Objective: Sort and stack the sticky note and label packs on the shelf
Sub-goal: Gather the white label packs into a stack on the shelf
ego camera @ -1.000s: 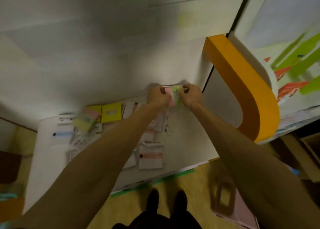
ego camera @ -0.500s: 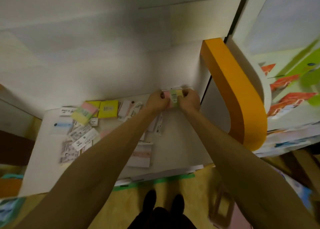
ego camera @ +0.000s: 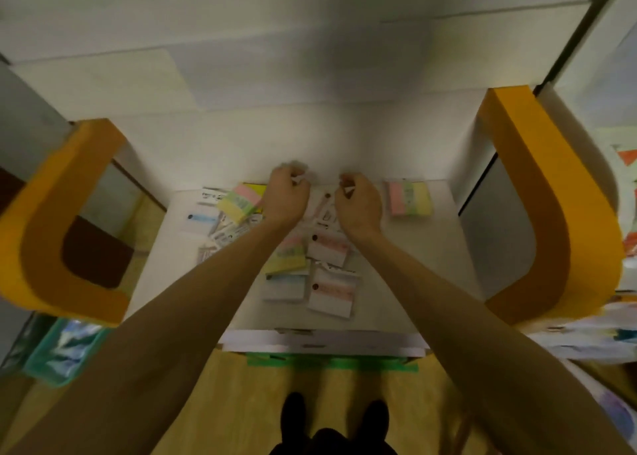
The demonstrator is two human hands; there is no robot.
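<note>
On the white shelf [ego camera: 396, 275], my left hand [ego camera: 287, 198] and my right hand [ego camera: 358, 204] hover side by side near the back wall, fingers curled. A small white edge of a label pack shows at each hand's fingertips; the rest is hidden. A pastel pink, green and yellow sticky note pack [ego camera: 409, 198] lies alone at the back right. Another pastel pack [ego camera: 239, 201] lies tilted over a yellow pad [ego camera: 256, 188] at the back left. White label packs with red stripes [ego camera: 331, 291] and blue stripes [ego camera: 284, 285] lie scattered under my forearms.
Orange curved side panels stand on the left [ego camera: 51, 220] and right [ego camera: 551, 206] of the shelf. A teal basket [ego camera: 60, 351] sits low on the left. Green tape [ego camera: 331, 363] marks the floor by the shelf's front edge, near my shoes [ego camera: 332, 416].
Both hands let go of the pastel pack at the back right and moved left to the middle of the back wall. The view swung left, bringing the left orange panel into sight.
</note>
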